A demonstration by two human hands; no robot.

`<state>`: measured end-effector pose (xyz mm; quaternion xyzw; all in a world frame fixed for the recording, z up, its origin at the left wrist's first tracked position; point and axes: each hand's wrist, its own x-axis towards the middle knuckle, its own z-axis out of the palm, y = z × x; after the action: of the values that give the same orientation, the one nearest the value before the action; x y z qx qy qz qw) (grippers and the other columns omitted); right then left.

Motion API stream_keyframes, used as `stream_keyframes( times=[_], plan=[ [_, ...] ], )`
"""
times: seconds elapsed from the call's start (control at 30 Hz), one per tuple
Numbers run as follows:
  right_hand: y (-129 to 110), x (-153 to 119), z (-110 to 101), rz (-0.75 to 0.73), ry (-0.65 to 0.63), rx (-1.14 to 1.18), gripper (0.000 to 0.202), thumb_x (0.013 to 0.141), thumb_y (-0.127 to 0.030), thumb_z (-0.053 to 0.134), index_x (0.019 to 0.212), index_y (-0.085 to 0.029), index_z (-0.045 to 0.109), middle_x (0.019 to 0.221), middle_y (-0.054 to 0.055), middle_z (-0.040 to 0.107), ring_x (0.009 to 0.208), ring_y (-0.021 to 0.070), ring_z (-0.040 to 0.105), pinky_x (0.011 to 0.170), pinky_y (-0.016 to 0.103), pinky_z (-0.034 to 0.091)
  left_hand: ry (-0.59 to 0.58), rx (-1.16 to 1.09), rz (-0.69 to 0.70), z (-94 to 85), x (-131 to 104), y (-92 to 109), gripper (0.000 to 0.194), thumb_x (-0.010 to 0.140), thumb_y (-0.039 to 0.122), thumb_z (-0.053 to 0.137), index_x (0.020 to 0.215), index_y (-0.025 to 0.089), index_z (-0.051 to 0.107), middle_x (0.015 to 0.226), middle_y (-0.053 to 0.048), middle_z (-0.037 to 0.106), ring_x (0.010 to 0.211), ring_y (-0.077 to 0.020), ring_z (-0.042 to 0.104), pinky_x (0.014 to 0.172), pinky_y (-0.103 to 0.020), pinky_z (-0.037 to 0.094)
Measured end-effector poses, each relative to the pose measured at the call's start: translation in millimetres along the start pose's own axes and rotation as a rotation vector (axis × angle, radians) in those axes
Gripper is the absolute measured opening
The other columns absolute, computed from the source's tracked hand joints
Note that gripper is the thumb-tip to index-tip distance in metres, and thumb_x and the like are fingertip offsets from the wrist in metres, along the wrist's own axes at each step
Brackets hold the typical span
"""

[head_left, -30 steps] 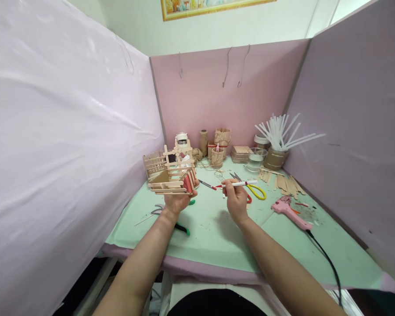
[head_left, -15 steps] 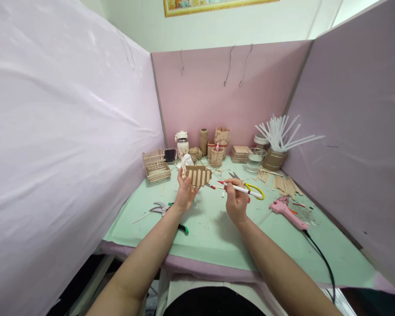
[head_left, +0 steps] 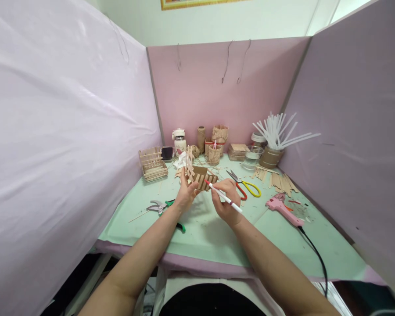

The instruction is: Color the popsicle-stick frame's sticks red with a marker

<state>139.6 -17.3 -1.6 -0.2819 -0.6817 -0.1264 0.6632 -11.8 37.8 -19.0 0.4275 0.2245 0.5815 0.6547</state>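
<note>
My left hand point(head_left: 186, 194) grips a small brown piece of craft work point(head_left: 201, 181), with pale wooden strips across brown card and a pale slatted side standing up at its left. Between the fingers of my right hand point(head_left: 228, 205) is a white marker pen point(head_left: 226, 199). Its red tip is at the striped face of the craft piece; whether it touches cannot be made out. Scissors point(head_left: 244, 184) with red and yellow handles lie just beyond my right hand. Green-handled pruning shears point(head_left: 161, 207) lie partly hidden under my left forearm.
A pink glue gun point(head_left: 285, 210) with a black cord lies on the right, near loose wooden sticks point(head_left: 281, 182). Along the back stand a bowl of water point(head_left: 251, 160), a pot of white sticks point(head_left: 271, 158), a twine spool point(head_left: 201, 138) and a bottle point(head_left: 179, 142). A slatted wooden basket point(head_left: 153, 166) sits left.
My right hand has moved left and turned, bringing the marker's red tip to the craft piece. My left hand has tilted the piece, so its slatted side now shows.
</note>
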Motion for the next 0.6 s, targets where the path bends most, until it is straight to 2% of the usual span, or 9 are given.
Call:
stream_keyframes(
  times=[0.17, 0.23, 0.4, 0.5, 0.6],
  plan=[
    [-3.1, 0.3, 4.1, -0.016, -0.009, 0.012, 0.021, 0.089, -0.012, 0.057, 0.105, -0.024, 0.061, 0.089, 0.002, 0.073, 0.081, 0.0189, 0.070, 0.104, 0.054, 0.047, -0.026, 0.019, -0.006, 5.1, -2.7, 0.3, 0.133, 0.054, 0.046, 0.096, 0.158, 0.049, 0.013, 0.166, -0.007, 0.026, 0.132, -0.0295, 0.057, 0.095, -0.036, 0.055],
    [-2.5, -1.1, 5.2, -0.002, -0.016, 0.058, 0.023, 0.089, -0.013, 0.056, 0.108, -0.025, 0.060, 0.091, 0.003, 0.072, 0.084, 0.0192, 0.071, 0.109, 0.057, 0.047, -0.030, 0.021, -0.022, 6.3, -3.6, 0.2, 0.135, 0.052, 0.045, 0.097, 0.158, 0.049, 0.013, 0.166, -0.007, 0.027, 0.132, -0.0297, 0.056, 0.096, -0.036, 0.055],
    [-2.2, -5.4, 7.0, 0.081, -0.037, 0.127, 0.021, 0.092, -0.016, 0.053, 0.109, -0.025, 0.061, 0.093, 0.004, 0.072, 0.088, 0.0201, 0.071, 0.108, 0.058, 0.050, -0.035, 0.021, -0.040, 6.0, -4.4, -2.6, 0.136, 0.051, 0.044, 0.098, 0.158, 0.049, 0.014, 0.164, -0.008, 0.030, 0.136, -0.0305, 0.053, 0.100, -0.039, 0.054],
    [-2.3, -7.2, 8.4, 0.130, -0.032, 0.156, 0.019, 0.094, -0.018, 0.052, 0.109, -0.025, 0.061, 0.094, 0.004, 0.072, 0.088, 0.0203, 0.071, 0.107, 0.058, 0.052, -0.023, 0.029, -0.045, 3.6, -3.7, -6.2, 0.134, 0.053, 0.048, 0.096, 0.158, 0.051, 0.013, 0.163, -0.007, 0.030, 0.137, -0.0303, 0.052, 0.100, -0.040, 0.054],
    [-0.9, -7.8, 9.2, 0.149, -0.007, 0.169, 0.017, 0.094, -0.019, 0.052, 0.108, -0.024, 0.061, 0.095, 0.004, 0.072, 0.087, 0.0195, 0.070, 0.109, 0.059, 0.051, -0.063, 0.064, -0.041, 0.7, -3.0, -9.5, 0.129, 0.056, 0.053, 0.094, 0.157, 0.052, 0.015, 0.162, -0.008, 0.029, 0.138, -0.0323, 0.051, 0.101, -0.045, 0.053]
  ],
)
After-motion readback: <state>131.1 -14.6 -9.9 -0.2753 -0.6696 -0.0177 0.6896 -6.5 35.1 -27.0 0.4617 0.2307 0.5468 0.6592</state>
